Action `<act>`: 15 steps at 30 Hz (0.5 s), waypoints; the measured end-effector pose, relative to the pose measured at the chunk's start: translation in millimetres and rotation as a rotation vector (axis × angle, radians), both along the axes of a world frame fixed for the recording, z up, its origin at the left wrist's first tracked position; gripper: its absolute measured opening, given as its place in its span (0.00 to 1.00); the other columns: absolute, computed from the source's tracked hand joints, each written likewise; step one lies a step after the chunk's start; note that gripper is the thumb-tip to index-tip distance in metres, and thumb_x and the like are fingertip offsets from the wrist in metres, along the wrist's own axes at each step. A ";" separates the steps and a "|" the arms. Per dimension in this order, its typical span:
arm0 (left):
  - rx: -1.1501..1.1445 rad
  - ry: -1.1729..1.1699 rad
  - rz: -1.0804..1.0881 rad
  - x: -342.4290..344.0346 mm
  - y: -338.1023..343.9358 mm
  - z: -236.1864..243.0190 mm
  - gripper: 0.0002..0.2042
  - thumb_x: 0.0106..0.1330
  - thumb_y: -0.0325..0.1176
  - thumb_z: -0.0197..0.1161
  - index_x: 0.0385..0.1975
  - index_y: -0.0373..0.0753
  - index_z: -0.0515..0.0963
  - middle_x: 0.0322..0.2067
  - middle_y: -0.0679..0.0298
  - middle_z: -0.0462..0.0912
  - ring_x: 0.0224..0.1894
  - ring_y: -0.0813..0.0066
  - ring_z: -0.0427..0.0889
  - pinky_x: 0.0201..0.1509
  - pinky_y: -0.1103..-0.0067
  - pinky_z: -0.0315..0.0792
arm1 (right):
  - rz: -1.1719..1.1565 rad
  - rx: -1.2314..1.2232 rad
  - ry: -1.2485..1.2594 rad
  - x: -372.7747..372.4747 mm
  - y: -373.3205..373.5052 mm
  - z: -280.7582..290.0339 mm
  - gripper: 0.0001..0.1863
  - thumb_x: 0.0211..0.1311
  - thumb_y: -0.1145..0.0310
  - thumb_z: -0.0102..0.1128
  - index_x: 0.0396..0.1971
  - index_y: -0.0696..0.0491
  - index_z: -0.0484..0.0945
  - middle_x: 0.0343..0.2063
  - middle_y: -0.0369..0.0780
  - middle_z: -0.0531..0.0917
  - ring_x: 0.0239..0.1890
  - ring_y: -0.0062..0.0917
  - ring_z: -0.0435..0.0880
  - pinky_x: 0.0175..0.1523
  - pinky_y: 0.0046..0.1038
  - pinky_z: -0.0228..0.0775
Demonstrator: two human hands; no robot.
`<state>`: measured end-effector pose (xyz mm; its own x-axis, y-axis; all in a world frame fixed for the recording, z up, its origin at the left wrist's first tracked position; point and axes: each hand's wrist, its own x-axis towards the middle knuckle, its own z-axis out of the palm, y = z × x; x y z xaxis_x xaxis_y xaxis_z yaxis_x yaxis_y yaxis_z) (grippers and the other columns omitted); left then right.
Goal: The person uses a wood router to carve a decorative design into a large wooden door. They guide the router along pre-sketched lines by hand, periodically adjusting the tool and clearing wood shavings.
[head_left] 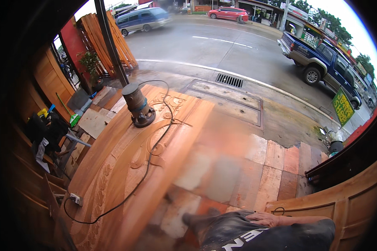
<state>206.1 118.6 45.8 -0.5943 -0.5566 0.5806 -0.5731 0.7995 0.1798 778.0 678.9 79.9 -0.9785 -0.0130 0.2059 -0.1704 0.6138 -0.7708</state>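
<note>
My right hand (264, 218) rests on my dark clothing near the lower edge, its fingers stretched out and lying flat, with nothing seen in them. My left hand does not show. To the left, a large wooden door panel (171, 146) with carved scrolls and leaf shapes lies raised above the floor. A handheld router (137, 106) with a grey top and dark round base stands upright at its far part, untouched. The router's black cord (144, 173) loops across the panel to a small plug or socket (75, 199) at the near left.
Wooden doors stand at the left (50, 79) and a panelled door (343, 205) leans at the lower right. A dark post (112, 44) rises beyond the panel. Uneven tiles (272, 167) cover the floor. Outside are a drain grate (229, 80), a road and a blue pickup (322, 62).
</note>
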 end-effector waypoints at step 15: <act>0.079 -0.125 -0.073 -3.2 -14.3 -4.1 0.35 0.75 0.59 0.47 0.68 0.33 0.70 0.70 0.41 0.66 0.73 0.40 0.63 0.75 0.50 0.56 | 0.024 0.010 -0.030 4.0 -2.6 13.5 0.38 0.73 0.47 0.47 0.78 0.45 0.54 0.74 0.56 0.59 0.76 0.49 0.60 0.72 0.52 0.56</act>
